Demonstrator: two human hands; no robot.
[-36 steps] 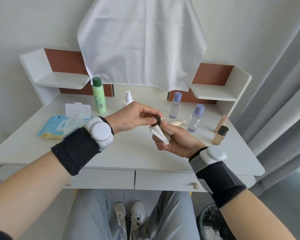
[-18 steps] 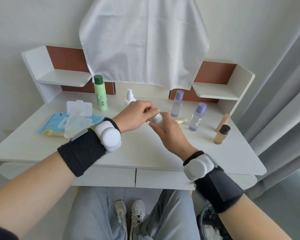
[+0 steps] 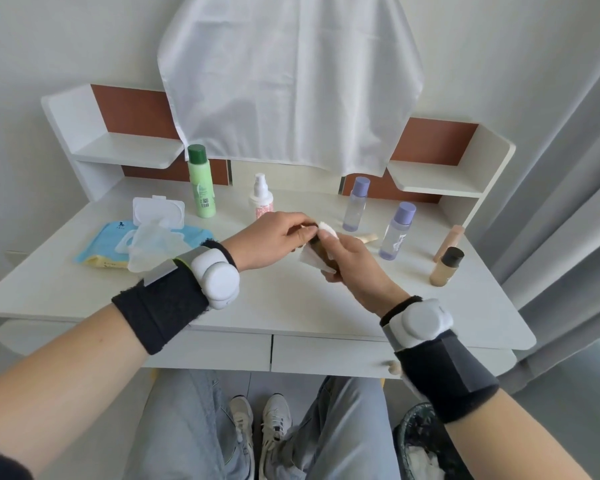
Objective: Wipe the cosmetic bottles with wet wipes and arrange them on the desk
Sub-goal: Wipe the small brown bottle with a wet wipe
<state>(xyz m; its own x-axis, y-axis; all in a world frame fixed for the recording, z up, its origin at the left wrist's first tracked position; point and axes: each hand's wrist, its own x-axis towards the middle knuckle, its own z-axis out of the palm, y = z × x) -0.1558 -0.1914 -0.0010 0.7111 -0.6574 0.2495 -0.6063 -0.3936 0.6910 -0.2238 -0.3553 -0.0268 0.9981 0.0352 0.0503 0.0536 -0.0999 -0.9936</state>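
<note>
1. Both hands meet above the middle of the desk (image 3: pixel 291 299). The left hand (image 3: pixel 274 240) pinches the top of a small brown bottle (image 3: pixel 321 252), and the right hand (image 3: pixel 354 268) clasps a white wipe (image 3: pixel 311 260) around its body.
2. Bottle is largely hidden and seemingly raised off the desk.
3. Standing at the back are a green bottle (image 3: pixel 201 183), a pump bottle (image 3: pixel 262 199) and two purple-capped bottles (image 3: pixel 355 204) (image 3: pixel 397 232).
4. Wipes pack (image 3: pixel 111 244) lies left with its lid up; beige bottle (image 3: pixel 444 270) stands right.

White desk (image 3: pixel 291 299). Centre: left hand (image 3: pixel 271 237) pinches top of small brown bottle (image 3: pixel 321 252); right hand (image 3: pixel 354 268) grips white wet wipe (image 3: pixel 310 261) wrapped round it. Far left: tall green plastic bottle (image 3: pixel 201 181), open blue wipes pack (image 3: pixel 118 244). Right: two clear lilac-capped bottles (image 3: pixel 355 204), beige black-capped bottle (image 3: pixel 445 266).
</note>
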